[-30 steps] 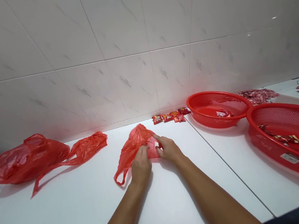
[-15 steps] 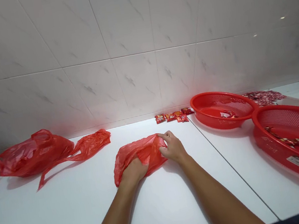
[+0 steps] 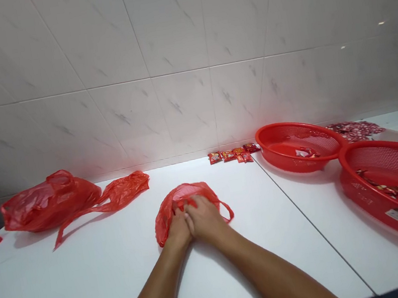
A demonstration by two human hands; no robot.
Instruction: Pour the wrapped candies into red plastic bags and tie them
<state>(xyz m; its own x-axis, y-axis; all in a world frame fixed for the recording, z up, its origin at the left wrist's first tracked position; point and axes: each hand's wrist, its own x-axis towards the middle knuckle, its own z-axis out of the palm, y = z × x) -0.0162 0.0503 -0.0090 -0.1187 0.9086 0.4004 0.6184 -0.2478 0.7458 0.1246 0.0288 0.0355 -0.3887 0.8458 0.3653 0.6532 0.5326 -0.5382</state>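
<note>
A crumpled red plastic bag (image 3: 185,191) lies on the white table in front of me, one loop handle sticking out on its right. My left hand (image 3: 178,229) is at the near side of this bag, its fingers bent into the folds. Against it, with the thumb side touching, my right hand (image 3: 205,217) also has curled fingers on the bag. The fingertips of both hands are partly hidden in the plastic, and what the bag contains cannot be seen.
A fuller red plastic bag (image 3: 47,205) and a flat one (image 3: 124,190) lie at the left. Several small red snack packets (image 3: 228,155) sit by the tiled wall. Two red perforated baskets (image 3: 280,164) (image 3: 371,197) with packets inside stand at the right, near a patterned red cloth or pile (image 3: 355,130).
My right hand has left the bag's upper right edge and moved left and down against my left hand. The bag is more bunched, and its handle now hangs out at the right.
</note>
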